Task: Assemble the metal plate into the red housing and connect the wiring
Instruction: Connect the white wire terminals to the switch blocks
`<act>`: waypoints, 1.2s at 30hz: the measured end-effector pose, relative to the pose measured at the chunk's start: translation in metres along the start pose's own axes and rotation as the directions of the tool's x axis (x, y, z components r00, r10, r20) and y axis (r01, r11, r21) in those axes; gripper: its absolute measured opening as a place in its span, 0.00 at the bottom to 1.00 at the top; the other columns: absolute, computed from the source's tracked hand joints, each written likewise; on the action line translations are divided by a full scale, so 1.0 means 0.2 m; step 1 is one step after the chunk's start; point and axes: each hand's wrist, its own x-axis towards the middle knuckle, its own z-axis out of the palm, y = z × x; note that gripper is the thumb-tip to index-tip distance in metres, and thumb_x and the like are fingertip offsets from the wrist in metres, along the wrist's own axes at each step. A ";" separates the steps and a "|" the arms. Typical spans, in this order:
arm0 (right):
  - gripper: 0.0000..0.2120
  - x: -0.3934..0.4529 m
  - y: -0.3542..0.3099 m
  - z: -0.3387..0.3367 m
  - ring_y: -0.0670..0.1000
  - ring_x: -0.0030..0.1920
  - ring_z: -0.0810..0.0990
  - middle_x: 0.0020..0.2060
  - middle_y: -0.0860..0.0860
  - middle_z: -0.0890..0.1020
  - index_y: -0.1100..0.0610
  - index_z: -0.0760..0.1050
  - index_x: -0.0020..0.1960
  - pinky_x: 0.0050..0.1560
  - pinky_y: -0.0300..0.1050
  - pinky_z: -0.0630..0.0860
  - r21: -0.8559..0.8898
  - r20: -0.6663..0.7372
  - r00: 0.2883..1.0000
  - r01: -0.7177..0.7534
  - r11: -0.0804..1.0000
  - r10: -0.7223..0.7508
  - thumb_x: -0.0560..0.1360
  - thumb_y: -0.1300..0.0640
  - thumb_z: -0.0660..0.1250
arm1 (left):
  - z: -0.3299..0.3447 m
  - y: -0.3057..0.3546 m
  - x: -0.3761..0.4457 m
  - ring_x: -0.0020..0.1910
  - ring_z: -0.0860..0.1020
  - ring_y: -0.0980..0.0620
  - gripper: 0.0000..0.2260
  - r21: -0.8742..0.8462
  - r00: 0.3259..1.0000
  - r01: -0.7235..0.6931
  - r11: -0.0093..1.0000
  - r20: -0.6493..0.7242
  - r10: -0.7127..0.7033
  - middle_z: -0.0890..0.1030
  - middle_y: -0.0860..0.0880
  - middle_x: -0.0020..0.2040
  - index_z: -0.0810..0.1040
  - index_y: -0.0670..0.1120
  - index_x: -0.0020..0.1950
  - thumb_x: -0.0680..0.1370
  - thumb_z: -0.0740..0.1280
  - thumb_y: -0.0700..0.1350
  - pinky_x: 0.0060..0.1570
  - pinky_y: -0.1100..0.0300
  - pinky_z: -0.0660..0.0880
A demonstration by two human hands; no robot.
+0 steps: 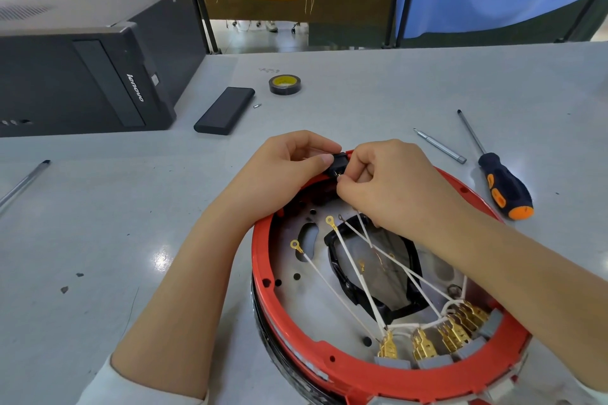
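Left hand gripping black switch at housing rim, frame centre, right hand fingers pinching wire terminal beside it, plate lying inside housing, screwdriver lying right on worktop.

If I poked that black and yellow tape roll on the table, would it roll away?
Probably not. The tape roll lies flat on its side on the table, so a poke would likely slide it instead. It looks small and hollow, so it is probably light. Stood on its round edge, it could well roll.
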 end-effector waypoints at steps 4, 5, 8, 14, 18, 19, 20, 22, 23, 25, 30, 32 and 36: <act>0.07 0.00 -0.01 0.00 0.44 0.23 0.73 0.25 0.48 0.77 0.55 0.77 0.35 0.30 0.43 0.76 0.008 0.000 1.000 -0.012 1.000 0.012 0.71 0.57 0.67 | 0.00 0.00 0.00 0.52 0.83 0.51 0.08 0.003 1.000 -0.001 1.000 0.002 0.001 0.85 0.47 0.51 0.82 0.51 0.51 0.80 0.65 0.40 0.57 0.61 0.77; 0.06 0.00 -0.01 0.00 0.44 0.23 0.73 0.25 0.49 0.78 0.55 0.77 0.35 0.30 0.43 0.76 0.008 0.000 1.000 -0.014 1.000 0.014 0.71 0.57 0.67 | 0.00 0.00 0.00 0.52 0.83 0.51 0.08 0.005 1.000 -0.002 1.000 0.001 0.002 0.85 0.47 0.51 0.82 0.51 0.51 0.80 0.66 0.40 0.57 0.61 0.77; 0.06 0.00 -0.01 0.00 0.44 0.23 0.74 0.25 0.49 0.78 0.55 0.76 0.34 0.30 0.43 0.76 0.016 0.003 1.000 -0.021 1.000 0.021 0.70 0.57 0.68 | 0.00 0.00 0.00 0.52 0.83 0.52 0.08 0.007 1.000 -0.005 1.000 0.001 0.005 0.85 0.48 0.51 0.82 0.52 0.51 0.80 0.66 0.41 0.58 0.61 0.77; 0.06 0.00 -0.01 0.01 0.45 0.26 0.75 0.26 0.48 0.78 0.56 0.76 0.35 0.31 0.42 0.75 -0.008 -0.006 1.000 -0.003 1.000 0.003 0.71 0.57 0.67 | 0.00 0.00 0.01 0.52 0.83 0.51 0.08 0.017 1.000 -0.005 1.000 -0.002 0.005 0.85 0.48 0.51 0.82 0.52 0.51 0.80 0.66 0.41 0.60 0.57 0.77; 0.06 0.00 -0.01 0.01 0.46 0.29 0.75 0.26 0.47 0.77 0.56 0.76 0.35 0.32 0.38 0.71 -0.033 -0.014 1.000 0.022 0.999 -0.022 0.71 0.58 0.67 | 0.00 0.00 0.00 0.53 0.83 0.50 0.08 0.019 1.000 -0.001 1.000 -0.005 0.001 0.85 0.48 0.51 0.82 0.52 0.52 0.80 0.66 0.41 0.62 0.52 0.76; 0.06 0.00 -0.01 0.01 0.46 0.29 0.75 0.26 0.47 0.77 0.56 0.76 0.35 0.34 0.38 0.71 -0.044 -0.020 0.999 0.029 0.999 -0.029 0.71 0.58 0.67 | 0.00 0.00 0.00 0.53 0.83 0.50 0.08 0.017 1.000 0.000 1.000 -0.005 0.000 0.85 0.48 0.51 0.82 0.51 0.53 0.80 0.66 0.41 0.62 0.51 0.76; 0.06 0.00 -0.01 0.02 0.47 0.29 0.75 0.27 0.47 0.76 0.57 0.76 0.36 0.35 0.38 0.71 -0.057 -0.026 0.999 0.038 0.998 -0.039 0.71 0.58 0.67 | 0.00 0.00 0.00 0.54 0.83 0.49 0.08 0.015 1.000 0.002 1.000 -0.004 -0.002 0.85 0.47 0.51 0.82 0.50 0.53 0.80 0.65 0.41 0.63 0.50 0.76; 0.06 -0.01 -0.02 0.02 0.48 0.31 0.75 0.28 0.49 0.77 0.58 0.76 0.36 0.34 0.40 0.71 -0.091 -0.038 0.996 0.071 0.993 -0.075 0.72 0.59 0.66 | 0.00 0.00 0.00 0.54 0.83 0.48 0.08 0.007 1.000 0.006 1.000 -0.001 -0.006 0.85 0.47 0.52 0.82 0.48 0.55 0.81 0.65 0.40 0.63 0.48 0.75; 0.06 -0.01 -0.02 0.03 0.48 0.31 0.75 0.28 0.50 0.78 0.59 0.76 0.37 0.34 0.42 0.72 -0.112 -0.042 0.995 0.089 0.990 -0.095 0.72 0.59 0.66 | 0.00 0.00 0.00 0.54 0.83 0.48 0.08 0.004 1.000 0.007 1.000 -0.001 -0.007 0.85 0.46 0.52 0.82 0.47 0.55 0.81 0.65 0.40 0.63 0.48 0.75; 0.06 -0.01 -0.03 0.03 0.51 0.33 0.77 0.30 0.52 0.79 0.59 0.75 0.38 0.37 0.48 0.75 -0.136 -0.045 0.992 0.114 0.984 -0.121 0.73 0.59 0.65 | 0.01 0.00 0.00 0.54 0.83 0.48 0.08 0.000 1.000 0.005 1.000 -0.002 -0.005 0.85 0.46 0.52 0.82 0.46 0.56 0.81 0.65 0.39 0.63 0.49 0.75; 0.07 -0.03 -0.04 0.02 0.48 0.34 0.77 0.30 0.47 0.78 0.56 0.74 0.40 0.35 0.42 0.73 -0.165 -0.038 0.992 0.115 0.980 -0.122 0.72 0.53 0.67 | 0.00 0.01 0.00 0.54 0.83 0.47 0.08 -0.011 1.000 0.018 1.000 0.000 -0.018 0.85 0.45 0.52 0.82 0.45 0.56 0.81 0.65 0.39 0.63 0.49 0.75; 0.07 -0.03 -0.04 0.01 0.46 0.34 0.76 0.29 0.47 0.77 0.55 0.73 0.40 0.35 0.40 0.72 -0.166 -0.038 0.993 0.104 0.981 -0.112 0.72 0.52 0.67 | 0.00 0.01 0.00 0.54 0.83 0.47 0.08 -0.006 1.000 0.020 1.000 0.003 -0.020 0.85 0.46 0.52 0.82 0.46 0.56 0.81 0.65 0.39 0.64 0.48 0.75; 0.05 -0.03 -0.04 0.01 0.52 0.34 0.78 0.30 0.53 0.80 0.59 0.75 0.40 0.38 0.49 0.76 -0.179 -0.013 0.992 0.118 0.977 -0.122 0.72 0.57 0.65 | 0.00 0.00 0.00 0.54 0.83 0.48 0.08 0.004 1.000 0.016 1.000 -0.003 -0.016 0.85 0.46 0.52 0.82 0.47 0.56 0.81 0.65 0.40 0.63 0.49 0.75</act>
